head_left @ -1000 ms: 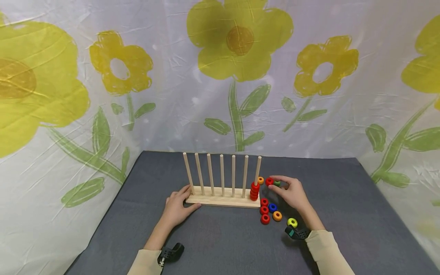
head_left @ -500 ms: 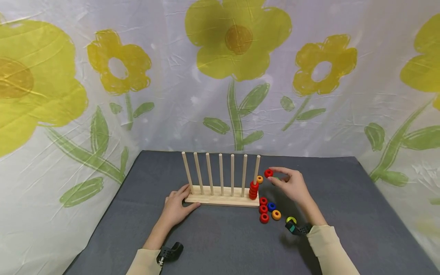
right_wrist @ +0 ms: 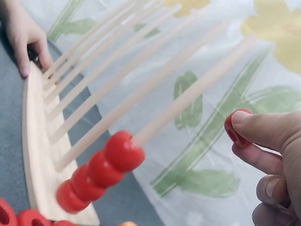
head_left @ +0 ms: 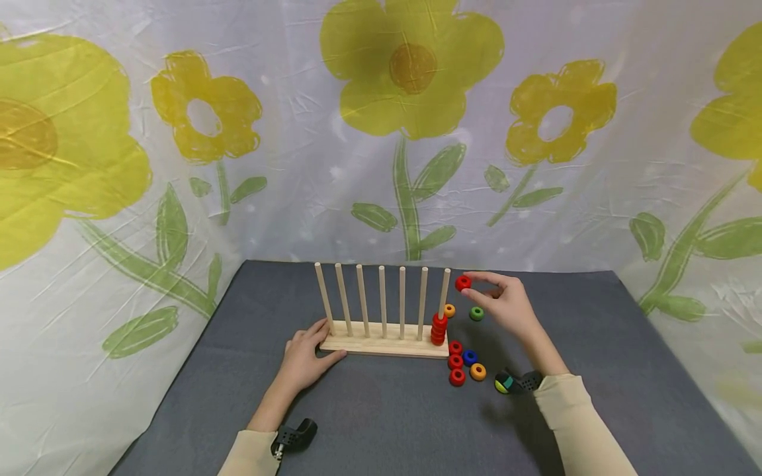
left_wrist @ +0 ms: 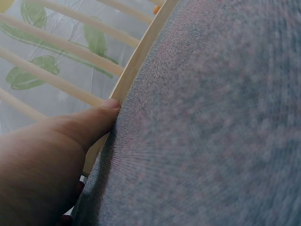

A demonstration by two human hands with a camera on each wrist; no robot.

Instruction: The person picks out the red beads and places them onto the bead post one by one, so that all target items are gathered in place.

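Note:
A wooden peg stand with a row of upright pegs rests on the table. My left hand grips its left end, thumb along the front edge and fingers toward the back; the left wrist view shows the thumb against the base. Raised beside the top of the rightmost peg, apart from it, is a red ring bead. My right hand pinches that bead between thumb and finger, plainly so in the right wrist view. Several red beads are stacked on the rightmost peg; the other pegs are bare.
Right of the stand lie loose red beads, a blue bead and an orange bead. Farther back are another orange bead and a green bead. A yellow-green bead is partly hidden by the right wrist camera.
My right hand has lifted the red bead from beside the green one, up to near the rightmost peg's top. The green bead is uncovered now. My left hand stays at the stand's end.

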